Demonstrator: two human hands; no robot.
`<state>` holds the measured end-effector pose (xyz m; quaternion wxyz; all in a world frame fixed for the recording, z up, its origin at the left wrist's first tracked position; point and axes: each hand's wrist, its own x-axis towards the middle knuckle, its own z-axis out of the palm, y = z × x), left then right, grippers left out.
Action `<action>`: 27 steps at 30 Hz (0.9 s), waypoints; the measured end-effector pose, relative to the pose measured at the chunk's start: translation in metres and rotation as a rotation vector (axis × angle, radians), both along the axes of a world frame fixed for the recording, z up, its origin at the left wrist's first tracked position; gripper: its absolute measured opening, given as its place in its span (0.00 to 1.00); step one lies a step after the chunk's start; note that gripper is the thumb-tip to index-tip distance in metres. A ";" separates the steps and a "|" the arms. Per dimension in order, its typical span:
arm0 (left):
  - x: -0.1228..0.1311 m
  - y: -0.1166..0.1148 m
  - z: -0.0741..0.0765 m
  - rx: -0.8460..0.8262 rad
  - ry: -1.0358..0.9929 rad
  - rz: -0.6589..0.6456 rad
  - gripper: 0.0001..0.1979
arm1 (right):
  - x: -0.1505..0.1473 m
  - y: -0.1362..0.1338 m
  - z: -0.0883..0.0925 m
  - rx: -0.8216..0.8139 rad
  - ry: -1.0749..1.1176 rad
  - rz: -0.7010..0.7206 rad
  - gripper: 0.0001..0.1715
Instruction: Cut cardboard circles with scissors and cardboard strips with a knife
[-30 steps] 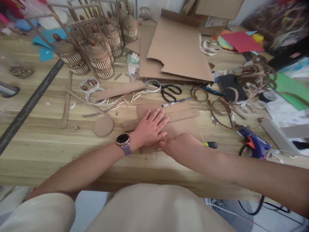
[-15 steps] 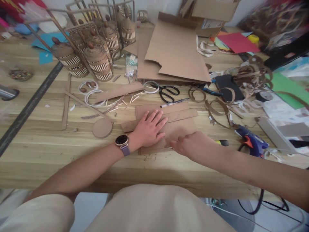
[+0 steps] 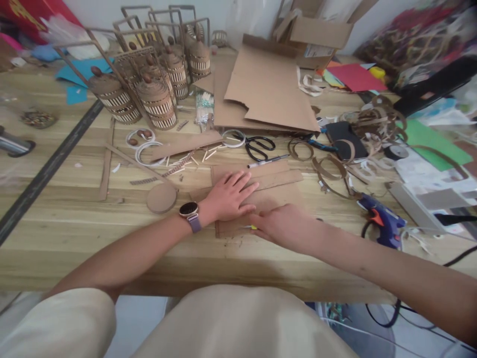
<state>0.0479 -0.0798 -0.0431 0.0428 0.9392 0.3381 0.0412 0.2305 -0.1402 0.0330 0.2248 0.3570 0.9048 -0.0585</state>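
Observation:
My left hand (image 3: 233, 195) lies flat with its fingers spread over a piece of cardboard (image 3: 286, 196) and a cardboard strip (image 3: 278, 180) that crosses it. My right hand (image 3: 281, 223) is closed around a yellow utility knife (image 3: 254, 227), most of it hidden by the fingers. The knife's thin blade points left, at the cardboard's near edge beside my left thumb. Left of my left wrist lies a round cardboard disc (image 3: 161, 198). Just beyond the cardboard are a pen (image 3: 268, 161) and black-handled scissors (image 3: 261, 147).
Several lantern-like bamboo crafts (image 3: 156, 102) stand at the back left. Large cardboard sheets (image 3: 268, 84) lie at the back middle. To the right are a blue glue gun (image 3: 385, 221), curled brown strips (image 3: 330, 166) and a black box (image 3: 345, 140). Small sticks (image 3: 208, 153) lie scattered mid-table.
My right hand has drawn the knife left along the cardboard's near edge, closer to my left hand. The left hand stays pressed in place. The whole view has shifted slightly.

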 end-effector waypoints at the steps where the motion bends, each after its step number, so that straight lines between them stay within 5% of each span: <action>1: 0.000 0.000 -0.001 0.002 0.001 -0.001 0.34 | -0.009 -0.001 -0.003 0.002 0.000 0.024 0.13; 19: 0.001 0.001 -0.001 -0.014 -0.003 -0.022 0.35 | -0.032 0.000 -0.006 0.009 -0.067 0.132 0.15; 27: 0.001 0.001 -0.003 -0.009 -0.011 -0.022 0.33 | -0.047 0.001 0.007 -0.015 -0.101 0.145 0.16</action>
